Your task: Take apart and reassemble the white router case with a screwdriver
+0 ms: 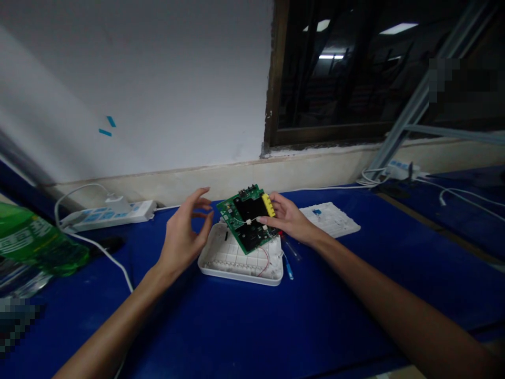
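Note:
A green circuit board with black areas and a yellow connector block is tilted above an open white plastic housing. My right hand grips the board at its right edge, by the yellow block. Just left of the board, my left hand has its fingers curved and apart, with nothing between them. Thin wires run from the board, and a reddish one loops down into the housing. A blue-tipped cable connector lies on the table by the housing's right side.
A white cover panel lies behind my right forearm. A power strip with a plugged-in white cable stands at the left, near a green bottle. Another power strip and cables sit at the back right of the blue table.

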{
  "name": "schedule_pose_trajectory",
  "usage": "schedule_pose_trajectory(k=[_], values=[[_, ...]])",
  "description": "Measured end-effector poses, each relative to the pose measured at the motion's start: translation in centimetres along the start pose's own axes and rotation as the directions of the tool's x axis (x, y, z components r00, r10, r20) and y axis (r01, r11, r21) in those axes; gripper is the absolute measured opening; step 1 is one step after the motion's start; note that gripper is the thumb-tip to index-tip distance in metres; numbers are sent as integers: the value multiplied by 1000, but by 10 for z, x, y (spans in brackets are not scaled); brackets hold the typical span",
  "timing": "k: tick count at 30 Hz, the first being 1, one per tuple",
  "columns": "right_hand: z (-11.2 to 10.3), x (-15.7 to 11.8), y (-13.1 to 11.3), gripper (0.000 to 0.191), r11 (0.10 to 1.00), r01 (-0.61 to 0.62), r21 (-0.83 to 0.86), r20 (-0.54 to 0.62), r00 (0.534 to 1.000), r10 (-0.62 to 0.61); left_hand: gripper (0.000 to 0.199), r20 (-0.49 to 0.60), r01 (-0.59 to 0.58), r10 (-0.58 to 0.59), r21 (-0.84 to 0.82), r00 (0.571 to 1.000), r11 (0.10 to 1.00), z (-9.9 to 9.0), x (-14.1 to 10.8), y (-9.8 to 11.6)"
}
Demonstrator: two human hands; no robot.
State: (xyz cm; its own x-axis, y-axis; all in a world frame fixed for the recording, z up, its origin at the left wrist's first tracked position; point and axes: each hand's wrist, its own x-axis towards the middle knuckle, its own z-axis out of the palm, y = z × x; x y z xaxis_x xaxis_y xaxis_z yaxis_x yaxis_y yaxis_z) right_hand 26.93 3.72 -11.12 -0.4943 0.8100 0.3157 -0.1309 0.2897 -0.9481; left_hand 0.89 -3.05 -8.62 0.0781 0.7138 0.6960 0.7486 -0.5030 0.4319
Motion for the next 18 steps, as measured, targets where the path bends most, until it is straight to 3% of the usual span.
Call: schedule_pose_trajectory(k=[3, 5, 8, 10, 13, 18], values=[[3, -2, -7, 39, 999, 29, -20, -20, 999, -29, 41, 230, 180, -173, -11, 958, 984, -3, -5, -10], [5, -3, -10, 38, 998, 57, -22, -35, 998, -58, 33, 399, 138, -132, 14, 907, 990, -5, -7, -17], [8, -4, -14, 38, 995, 98, -10, -85, 992, -98, 31, 574, -31, 27, -3, 819, 1000, -3, -11, -24], [10, -5, -16, 39, 991, 132, -18, -128, 983, -133, 33, 612, -133, 81, 41, 787, 990, -1, -13, -26], [13, -9, -20, 37, 978, 196, -70, -169, 964, -205, 33, 614, -214, 53, 191, 787, 958, 0, -16, -24], [21, -18, -19, 28, 913, 293, -284, -137, 930, -341, 30, 558, -169, -61, 351, 828, 921, 3, -21, -17]])
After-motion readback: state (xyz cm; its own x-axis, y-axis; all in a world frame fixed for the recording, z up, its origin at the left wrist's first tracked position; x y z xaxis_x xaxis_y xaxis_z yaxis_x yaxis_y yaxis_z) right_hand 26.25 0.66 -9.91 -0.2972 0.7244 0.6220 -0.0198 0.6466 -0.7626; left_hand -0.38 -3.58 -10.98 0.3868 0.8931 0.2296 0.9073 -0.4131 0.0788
